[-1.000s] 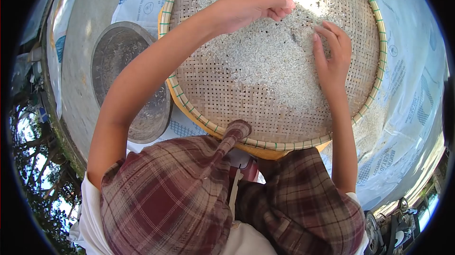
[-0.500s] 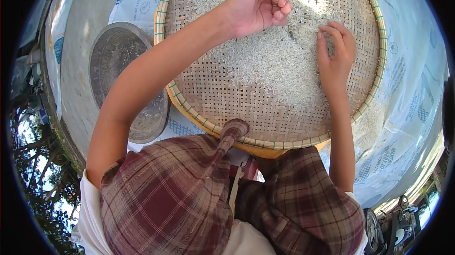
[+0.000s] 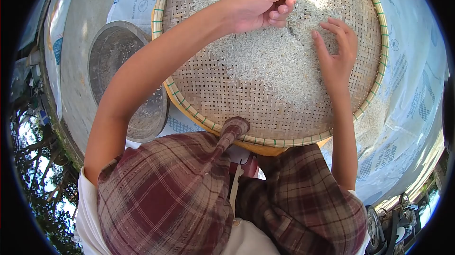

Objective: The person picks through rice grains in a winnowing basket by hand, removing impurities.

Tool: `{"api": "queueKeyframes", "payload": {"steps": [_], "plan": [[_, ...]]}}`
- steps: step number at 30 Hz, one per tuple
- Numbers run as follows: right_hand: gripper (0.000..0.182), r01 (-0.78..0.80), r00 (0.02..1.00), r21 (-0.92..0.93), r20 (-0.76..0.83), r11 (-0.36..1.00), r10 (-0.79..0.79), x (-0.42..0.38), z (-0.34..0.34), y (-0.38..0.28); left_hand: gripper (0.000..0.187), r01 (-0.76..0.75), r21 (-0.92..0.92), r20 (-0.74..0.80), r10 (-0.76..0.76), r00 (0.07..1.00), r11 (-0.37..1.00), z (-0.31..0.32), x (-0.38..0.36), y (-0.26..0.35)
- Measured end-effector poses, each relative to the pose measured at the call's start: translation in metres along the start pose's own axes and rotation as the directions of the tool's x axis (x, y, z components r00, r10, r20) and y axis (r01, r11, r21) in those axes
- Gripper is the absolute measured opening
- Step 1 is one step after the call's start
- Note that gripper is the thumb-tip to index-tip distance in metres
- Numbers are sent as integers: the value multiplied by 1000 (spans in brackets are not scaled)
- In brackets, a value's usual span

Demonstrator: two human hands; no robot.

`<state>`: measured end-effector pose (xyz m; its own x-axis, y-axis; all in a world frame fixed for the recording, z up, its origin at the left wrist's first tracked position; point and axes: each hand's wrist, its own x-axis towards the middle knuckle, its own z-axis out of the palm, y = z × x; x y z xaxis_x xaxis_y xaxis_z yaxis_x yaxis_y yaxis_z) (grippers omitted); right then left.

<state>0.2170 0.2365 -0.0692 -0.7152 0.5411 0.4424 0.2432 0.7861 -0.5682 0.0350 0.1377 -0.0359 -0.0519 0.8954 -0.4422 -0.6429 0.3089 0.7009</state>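
Note:
White rice grains (image 3: 265,70) lie spread over a round woven bamboo tray (image 3: 199,98) in front of my lap. My left hand (image 3: 265,10) hovers over the upper middle of the tray, palm partly turned up. Its lower fingers are curled in and the upper digits are pressed together toward the tip; whatever they may hold is too small to make out. At the right side of the rice, my right hand (image 3: 339,48) is open, thumb and fingers apart, with nothing visible between them. A small dark speck (image 3: 290,31) shows among the grains between both hands.
A grey oval basin (image 3: 111,58) with scattered grains inside stands left of the tray, partly behind my left forearm. Printed plastic sheeting (image 3: 407,98) covers the ground. Plaid cloth (image 3: 161,193) covers my lap. A motorbike (image 3: 395,226) stands at the lower right.
The upper digits of my left hand have straightened outward to the right, and that hand has tilted slightly. My right hand stays near the same spot, its fingers slightly shifted.

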Motion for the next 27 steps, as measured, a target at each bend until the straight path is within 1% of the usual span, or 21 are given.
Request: {"api": "queueKeyframes", "payload": {"steps": [2, 3, 4, 6, 7, 8, 9, 10, 11, 12, 14, 15, 17, 18, 20, 21, 23, 24, 25, 26, 27], "plan": [[17, -5, 1000, 10, 4, 1000, 4, -1, 1, 4, 24, -44, 58, 84, 39, 996, 997, -3, 0, -1], [17, -7, 1000, 22, 6, 1000, 7, -1, 1, 5, 24, -44, 57, 85, 39, 996, 997, -3, 0, -1], [17, -8, 1000, 21, 6, 1000, 8, -1, 0, 4, 22, -33, 101, 102, 23, 995, 994, -2, 1, 1], [15, 57, 997, -56, 59, 997, -54, -1, -1, 2, 22, -21, 144, 117, 4, 993, 989, 1, 0, 3], [15, 56, 997, -56, 60, 997, -53, -1, -1, 2, 19, -116, 519, 101, 73, 992, 847, 6, -1, 5], [14, 49, 997, -58, 54, 997, -46, -2, 0, 2, 16, -175, 809, 114, 143, 983, 561, 9, 0, 4], [13, 42, 998, -61, 49, 997, -39, -2, 1, 2, 16, -175, 808, 114, 142, 983, 562, 9, 2, 0], [13, 42, 998, -62, 50, 997, -38, -2, 1, 2, 14, -311, 864, 211, 274, 938, 397, 8, 4, -6], [12, 43, 998, -69, 54, 997, -39, -2, 1, 2, 13, -419, 884, 322, 381, 867, 205, 8, 6, -11], [12, 44, 998, -76, 58, 996, -39, -2, 1, 2, 13, -420, 884, 323, 380, 867, 206, 9, 8, -13], [12, 44, 998, -80, 58, 996, -40, -2, 1, 2, 15, -439, 898, 406, 387, 828, -4, 11, 11, -15], [11, 46, 997, -84, 58, 995, -41, -2, 1, 2, 15, -440, 898, 407, 387, 828, -3, 11, 14, -18], [11, 46, 998, -80, 55, 996, -42, -2, 1, 2, 15, -465, 881, 458, 419, 784, -94, 10, 17, -23], [11, 47, 998, -77, 52, 996, -43, -2, 1, 2, 15, -464, 881, 458, 418, 784, -94, 12, 16, -21], [10, 47, 998, -69, 44, 997, -44, -2, 2, 3, 14, -459, 841, 537, 336, 774, -287, 17, 13, -17], [10, 48, 998, -63, 36, 997, -46, -2, 2, 3, 14, -460, 840, 538, 335, 774, -287, 14, 15, -20], [10, 35, 999, -37, 28, 999, -34, -3, 2, 4, 14, -559, 791, 603, 467, 647, -247, 8, 19, -25], [10, 22, 1000, -11, 21, 1000, -22, -4, 2, 5, 14, -560, 791, 603, 466, 647, -246, 11, 15, -21], [10, 21, 1000, -11, 20, 1000, -21, -4, 1, 5, 13, -437, 899, 402, 404, 822, -6, 18, 8, -12], [10, 8, 1000, 12, 9, 1000, -8, -3, 1, 4, 13, -255, 943, 190, 279, 941, 216, 22, 3, -5], [10, -4, 1000, 36, 0, 999, 4, -3, 0, 3, 13, -255, 943, 191, 279, 941, 215, 23, 2, -1]]}}
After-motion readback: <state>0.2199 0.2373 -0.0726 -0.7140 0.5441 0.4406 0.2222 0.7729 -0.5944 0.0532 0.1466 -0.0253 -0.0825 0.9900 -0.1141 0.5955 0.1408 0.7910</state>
